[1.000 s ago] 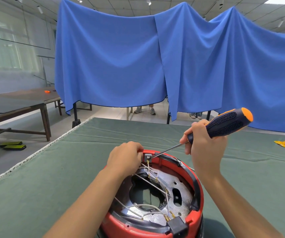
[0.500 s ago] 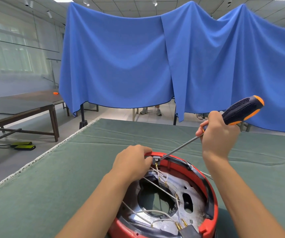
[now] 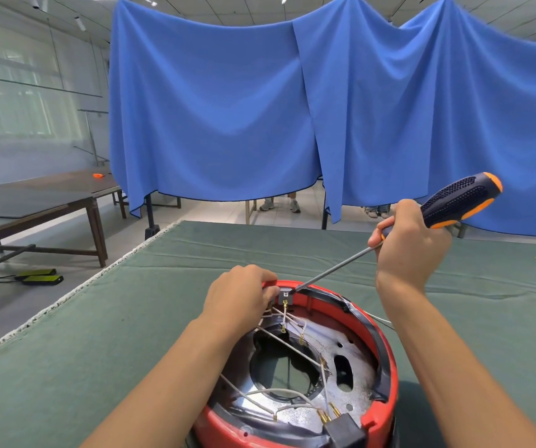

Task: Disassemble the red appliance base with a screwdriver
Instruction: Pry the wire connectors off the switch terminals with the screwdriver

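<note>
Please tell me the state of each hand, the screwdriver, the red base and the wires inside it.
left hand: grips the far rim of the base.
right hand: grips the screwdriver.
screwdriver: tilted, tip at the grey part on the rim.
red base: open, inside exposed.
wires: loose, crossing inside.

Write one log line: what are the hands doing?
left hand: holds red base rim | right hand: grips screwdriver | tip: at gray clip
</note>
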Motion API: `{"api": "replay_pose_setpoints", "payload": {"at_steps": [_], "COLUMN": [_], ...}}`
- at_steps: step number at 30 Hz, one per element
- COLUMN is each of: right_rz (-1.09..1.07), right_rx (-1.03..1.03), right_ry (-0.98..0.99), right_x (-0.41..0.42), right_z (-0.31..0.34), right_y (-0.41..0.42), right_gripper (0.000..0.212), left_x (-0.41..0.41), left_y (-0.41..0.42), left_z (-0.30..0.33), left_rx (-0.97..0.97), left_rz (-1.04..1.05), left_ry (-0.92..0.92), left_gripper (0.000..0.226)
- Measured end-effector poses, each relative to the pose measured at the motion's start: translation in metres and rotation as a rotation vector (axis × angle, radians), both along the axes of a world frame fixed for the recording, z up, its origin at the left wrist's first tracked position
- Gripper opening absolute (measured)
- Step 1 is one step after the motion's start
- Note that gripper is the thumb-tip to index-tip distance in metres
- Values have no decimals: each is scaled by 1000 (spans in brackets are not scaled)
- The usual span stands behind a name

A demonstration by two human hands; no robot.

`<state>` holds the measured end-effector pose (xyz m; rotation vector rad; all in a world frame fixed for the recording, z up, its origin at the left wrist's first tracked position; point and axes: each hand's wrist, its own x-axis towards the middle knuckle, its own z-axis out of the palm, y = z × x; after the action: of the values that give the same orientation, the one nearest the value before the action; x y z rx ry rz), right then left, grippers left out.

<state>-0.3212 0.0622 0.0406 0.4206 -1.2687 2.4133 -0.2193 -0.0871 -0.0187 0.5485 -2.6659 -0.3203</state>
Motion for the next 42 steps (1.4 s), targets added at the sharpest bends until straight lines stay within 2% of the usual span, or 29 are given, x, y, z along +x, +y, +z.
{"api": "replay_pose_setpoints", "payload": {"at_steps": [2,7,14,23,28,34,37,39,42], "right_rz": [5,12,-16,-25,-5,18,24,28,27], "right_rx": [-1,51,48,17,9,5,-24,-32,-15], "right_ry": [5,47,61,-172,-242,-230,-219,-210,-163], "right_x": [1,5,5,-28,-39,-34,-30,-27,-21], "right_z": [0,-4,-5,-14,-18,-18,-14,-11,-10], "right_y": [0,-4,-7,-8,-8,-7,-2,2,5], "right_gripper": [21,38,30,25,36,48,44,39,35], "left_x": [0,0,-1,-1,-1,0,1,3,6], "left_y": [1,2,4,5,5,4,7,9,15], "left_z": [0,1,3,5,4,1,-1,0,6], "left_rx": [-2,-7,-19,-40,-41,-42,-27,24,-22], "left_rz": [-1,-2,4,10,-1,3,10,9,-12], "left_ry": [0,-10,-17,-13,10,19,56,145,277], "left_gripper": [17,17,21,21,21,20,23,27,17]}}
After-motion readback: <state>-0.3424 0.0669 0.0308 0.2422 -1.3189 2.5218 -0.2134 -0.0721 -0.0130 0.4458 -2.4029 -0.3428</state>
